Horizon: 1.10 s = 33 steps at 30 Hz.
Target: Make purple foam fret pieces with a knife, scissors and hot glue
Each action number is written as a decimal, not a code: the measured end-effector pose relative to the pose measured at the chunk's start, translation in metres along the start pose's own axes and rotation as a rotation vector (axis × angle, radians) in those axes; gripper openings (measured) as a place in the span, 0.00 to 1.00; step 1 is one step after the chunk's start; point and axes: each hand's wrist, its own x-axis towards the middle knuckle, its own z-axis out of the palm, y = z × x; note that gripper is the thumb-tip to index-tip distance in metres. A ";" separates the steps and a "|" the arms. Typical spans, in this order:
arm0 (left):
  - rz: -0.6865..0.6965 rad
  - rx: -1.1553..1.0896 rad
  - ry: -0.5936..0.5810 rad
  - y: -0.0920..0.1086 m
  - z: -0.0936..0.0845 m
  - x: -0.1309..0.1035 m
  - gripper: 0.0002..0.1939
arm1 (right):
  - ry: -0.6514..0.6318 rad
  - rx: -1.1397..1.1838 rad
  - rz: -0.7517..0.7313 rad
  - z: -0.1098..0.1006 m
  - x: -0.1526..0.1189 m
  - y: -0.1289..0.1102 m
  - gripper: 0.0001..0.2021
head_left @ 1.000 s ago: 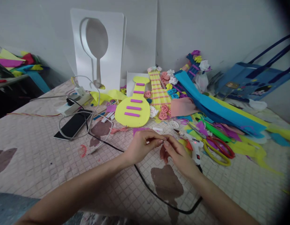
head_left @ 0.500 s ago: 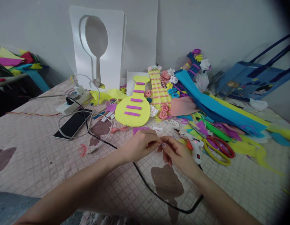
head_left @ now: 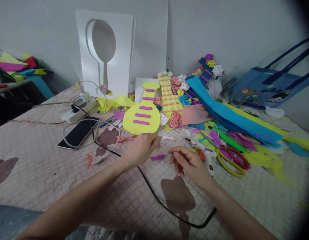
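Note:
My left hand (head_left: 145, 147) is closed above the table, just in front of the yellow guitar-shaped cutout (head_left: 141, 125) with purple strips across it. Whatever its fingers pinch, if anything, is hidden. To the right, my right hand (head_left: 190, 164) hovers with loosely bent fingers apart and nothing visible in them. A small purple strip (head_left: 158, 157) lies between the two hands. Beside my right hand is a white hot glue gun (head_left: 208, 155) with a red light lit. A white stick (head_left: 168, 137) rests behind the hands.
Scissors with yellow and red handles (head_left: 231, 163) lie among paper scraps at right. A black cord (head_left: 154, 195) loops across the front. At left are a phone (head_left: 79, 131) and power strip (head_left: 74, 115). A decorated yellow guitar (head_left: 168, 95) leans behind, near a blue bag (head_left: 271, 85).
My hands, together before, have separated. The left has moved left and closed more. The purple strip now shows on the table between them, while my right hand has barely moved.

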 end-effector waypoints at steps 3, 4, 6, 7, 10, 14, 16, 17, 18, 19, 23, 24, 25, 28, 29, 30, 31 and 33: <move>0.043 0.210 0.017 -0.006 0.001 -0.001 0.06 | 0.052 -0.048 -0.005 -0.002 0.000 0.000 0.14; 0.080 0.196 0.034 -0.005 0.002 -0.002 0.03 | 0.056 -0.052 0.001 -0.002 0.000 0.000 0.14; 0.154 0.046 0.021 -0.001 0.004 -0.006 0.11 | 0.048 -0.057 0.009 -0.001 -0.001 0.000 0.14; 0.177 -0.053 -0.005 0.002 0.005 -0.007 0.11 | 0.037 -0.063 0.009 0.000 0.000 0.000 0.14; 0.200 -0.235 -0.078 0.012 0.008 -0.012 0.07 | 0.020 -0.095 -0.005 0.002 0.000 -0.001 0.16; 0.194 -0.266 -0.115 0.016 0.009 -0.014 0.07 | 0.027 -0.123 -0.007 0.003 0.000 -0.002 0.16; 0.198 -0.262 -0.136 0.016 0.008 -0.013 0.07 | 0.026 -0.138 -0.009 0.002 0.000 -0.001 0.16; 0.206 -0.252 -0.138 0.016 0.007 -0.012 0.07 | 0.027 -0.149 -0.010 0.002 0.000 -0.001 0.16; 0.219 -0.239 -0.136 0.016 0.007 -0.012 0.08 | 0.028 -0.159 -0.011 0.002 0.000 0.000 0.16; 0.235 -0.223 -0.131 0.016 0.007 -0.012 0.07 | 0.028 -0.167 -0.010 0.002 0.000 0.000 0.15; 0.300 -0.187 -0.086 0.019 0.010 -0.013 0.06 | 0.028 -0.140 -0.012 0.004 -0.001 0.001 0.16; 0.297 -0.199 -0.063 0.020 0.011 -0.014 0.06 | 0.029 -0.129 -0.011 0.005 -0.001 0.001 0.16; 0.286 -0.220 -0.038 0.020 0.014 -0.015 0.06 | 0.031 -0.123 -0.009 0.006 -0.001 0.000 0.17; 0.220 -0.291 0.007 0.020 0.020 -0.017 0.06 | 0.031 -0.139 -0.006 0.008 -0.002 -0.001 0.19; 0.199 -0.310 0.008 0.020 0.022 -0.017 0.06 | 0.032 -0.146 -0.009 0.009 -0.002 -0.001 0.19; 0.182 -0.326 0.002 0.020 0.023 -0.017 0.06 | 0.034 -0.150 -0.012 0.010 -0.002 -0.001 0.20; 0.165 -0.342 -0.002 0.020 0.024 -0.017 0.06 | 0.034 -0.150 -0.015 0.010 -0.002 0.000 0.20; 0.136 -0.378 -0.013 0.021 0.024 -0.018 0.05 | 0.031 -0.140 -0.019 0.011 -0.003 0.000 0.20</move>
